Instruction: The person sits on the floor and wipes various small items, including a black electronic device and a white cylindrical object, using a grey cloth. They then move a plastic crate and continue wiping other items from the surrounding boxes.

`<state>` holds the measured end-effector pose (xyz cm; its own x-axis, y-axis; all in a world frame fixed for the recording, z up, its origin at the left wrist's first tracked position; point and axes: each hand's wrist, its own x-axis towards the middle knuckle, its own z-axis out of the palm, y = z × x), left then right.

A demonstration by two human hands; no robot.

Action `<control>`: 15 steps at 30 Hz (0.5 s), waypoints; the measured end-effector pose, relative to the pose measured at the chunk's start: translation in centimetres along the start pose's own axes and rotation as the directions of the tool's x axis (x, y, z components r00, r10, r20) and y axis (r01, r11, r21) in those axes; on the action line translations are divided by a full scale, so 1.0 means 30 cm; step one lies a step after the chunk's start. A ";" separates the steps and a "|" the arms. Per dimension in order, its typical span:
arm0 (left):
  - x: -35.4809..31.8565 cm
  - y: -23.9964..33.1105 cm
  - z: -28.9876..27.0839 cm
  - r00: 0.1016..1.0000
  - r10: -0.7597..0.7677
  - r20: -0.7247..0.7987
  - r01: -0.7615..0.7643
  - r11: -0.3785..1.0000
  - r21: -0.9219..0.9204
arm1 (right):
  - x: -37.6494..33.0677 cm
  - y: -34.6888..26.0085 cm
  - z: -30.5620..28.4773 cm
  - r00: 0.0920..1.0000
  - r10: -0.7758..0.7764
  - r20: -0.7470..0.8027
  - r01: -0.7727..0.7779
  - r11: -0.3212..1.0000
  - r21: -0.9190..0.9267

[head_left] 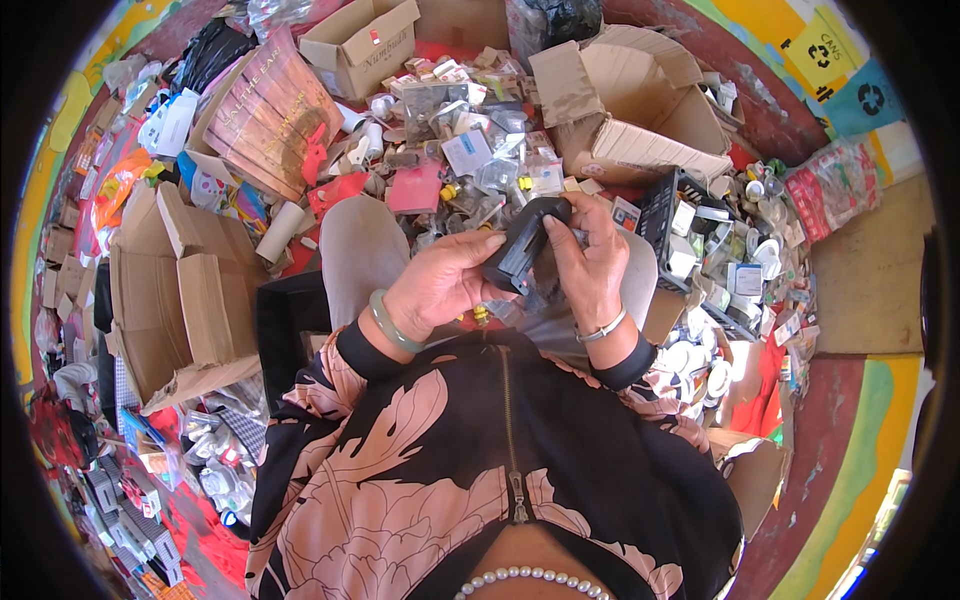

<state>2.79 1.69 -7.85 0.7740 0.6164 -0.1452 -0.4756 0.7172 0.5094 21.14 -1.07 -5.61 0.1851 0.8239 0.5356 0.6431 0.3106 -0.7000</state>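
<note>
Between both hands, above my lap, is a black plastic case-like object, tilted with its upper end to the right; its exact kind is not clear. My left hand grips its lower left side, thumb on top. My right hand is closed round its upper right end, thumb pressed on its face. Some clear plastic shows just under the fingers. Beyond my knees spreads a heap of small boxes and clear plastic packaging, with a pink square piece near my left knee.
An open cardboard box stands at my left and another at the far right. A printed box and a smaller carton sit at the far left. By my right knee, a black crate borders mixed small items.
</note>
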 end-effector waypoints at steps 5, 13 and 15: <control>0.004 0.005 -0.028 1.000 -0.019 -0.019 0.016 0.985 -0.171 | 0.003 -0.008 0.011 0.980 0.120 0.159 -0.145 0.978 0.152; -0.001 0.021 -0.043 0.992 0.020 0.128 0.016 0.962 -0.274 | 0.022 0.001 -0.027 0.872 0.328 0.364 -0.490 0.596 0.636; 0.001 0.009 -0.059 0.991 0.101 0.090 -0.075 0.964 -0.256 | 0.054 -0.010 -0.065 0.848 0.379 0.371 -0.514 0.416 0.750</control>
<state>1.93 2.49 -9.22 0.7566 0.6537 -0.0162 -0.6232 0.7284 0.2847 22.71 -0.75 -3.61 0.1252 0.9920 0.0137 -0.3852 0.0613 -0.9208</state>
